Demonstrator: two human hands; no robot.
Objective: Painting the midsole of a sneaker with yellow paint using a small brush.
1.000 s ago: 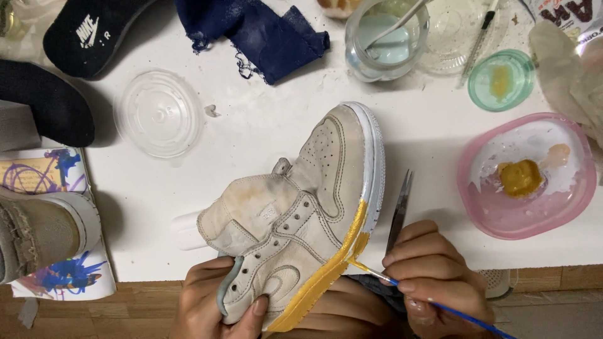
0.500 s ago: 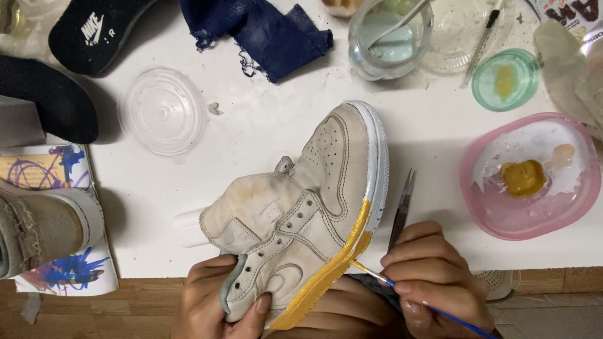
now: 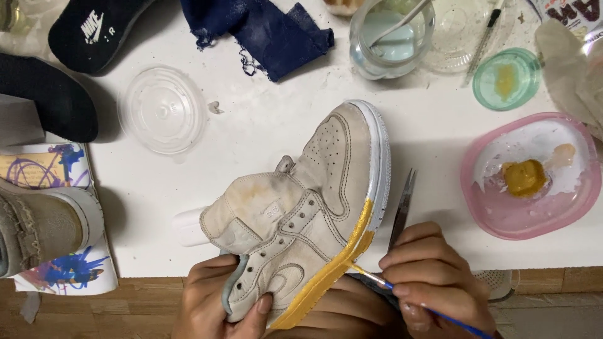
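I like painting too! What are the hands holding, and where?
Left hand grips the beige sneaker at its heel; right hand pinches a blue-handled paintbrush near the bristles.

second shoe [image 3: 38, 229] cut off left, paintbrush [image 3: 427, 307] handle leaves bottom edge

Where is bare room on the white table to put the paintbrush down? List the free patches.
Free: between clear lid and sneaker; below the blue cloth. Crowded: the far right, around jar, green lid and pink bowl.
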